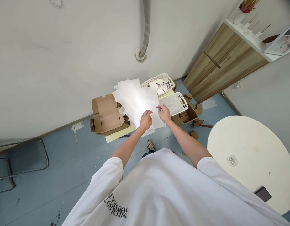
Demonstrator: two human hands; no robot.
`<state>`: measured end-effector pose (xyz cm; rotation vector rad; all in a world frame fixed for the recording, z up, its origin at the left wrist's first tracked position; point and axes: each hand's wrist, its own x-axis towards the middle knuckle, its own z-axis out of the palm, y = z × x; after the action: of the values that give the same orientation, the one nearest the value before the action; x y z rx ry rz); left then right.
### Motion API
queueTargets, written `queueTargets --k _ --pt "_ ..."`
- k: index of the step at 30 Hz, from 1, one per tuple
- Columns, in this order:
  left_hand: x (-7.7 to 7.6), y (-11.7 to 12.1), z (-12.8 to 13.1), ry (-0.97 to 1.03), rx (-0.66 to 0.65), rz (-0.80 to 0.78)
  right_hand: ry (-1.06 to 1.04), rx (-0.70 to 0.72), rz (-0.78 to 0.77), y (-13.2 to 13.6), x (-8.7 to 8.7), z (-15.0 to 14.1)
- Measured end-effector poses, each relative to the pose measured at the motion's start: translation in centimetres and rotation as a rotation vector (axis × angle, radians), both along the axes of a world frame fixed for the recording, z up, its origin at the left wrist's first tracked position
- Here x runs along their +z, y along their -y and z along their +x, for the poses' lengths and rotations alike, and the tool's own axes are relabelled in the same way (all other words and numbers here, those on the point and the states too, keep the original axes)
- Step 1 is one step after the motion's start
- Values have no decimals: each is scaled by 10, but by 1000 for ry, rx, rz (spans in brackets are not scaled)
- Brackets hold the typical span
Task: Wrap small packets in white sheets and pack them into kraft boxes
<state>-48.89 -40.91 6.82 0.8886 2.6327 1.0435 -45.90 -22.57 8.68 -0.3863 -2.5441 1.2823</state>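
A loose stack of thin white paper sheets is fanned out on the small table in front of me. My left hand is over the lower part of the stack, its fingers loosely bent and apart, with nothing visible in them. At the right edge of the top sheet is my right hand, fingertips and thumb closed on the paper. Left of the sheets lies a pile of brown cardboard boxes, the top one unfolded. To the right, a white plastic basket holds clear plastic packets.
Behind it, another white basket contains small printed cards. Brown cartons stand on the floor at right, near a wooden cabinet. A round white table bears a phone. A metal-framed chair is at left.
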Motion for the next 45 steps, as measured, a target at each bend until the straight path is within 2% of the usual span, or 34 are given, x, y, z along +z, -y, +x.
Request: queueTargets --k 4,7,11,15,20,26,30,34,39,43,45 --pt "6 -20 3 0 -47 10 9 -83 -57 -29 3 9" --pt "10 -41 10 16 -104 15 45 -149 -66 -56 8 29" --pt "12 -80 29 30 -214 21 87 -247 -71 -98 16 75" --pt "8 -129 60 33 -353 27 113 -359 -56 -141 15 138" --pt "2 -191 118 30 -518 8 110 -468 -66 -191 4 229" --pt "-1 -271 215 54 -651 -42 133 -561 -91 -255 -19 354" --pt "-12 -319 285 94 -712 -119 201 -541 -83 -294 -39 436" --pt "-30 -352 345 126 -779 -253 321 -457 -58 -325 -55 503" --pt "-51 -378 390 136 -867 -423 421 -388 3 -356 -72 555" --pt "-64 -396 408 70 -976 -483 466 -318 57 -370 -85 572" --pt "-69 -405 413 28 -1043 -493 468 -335 50 -373 -90 575"
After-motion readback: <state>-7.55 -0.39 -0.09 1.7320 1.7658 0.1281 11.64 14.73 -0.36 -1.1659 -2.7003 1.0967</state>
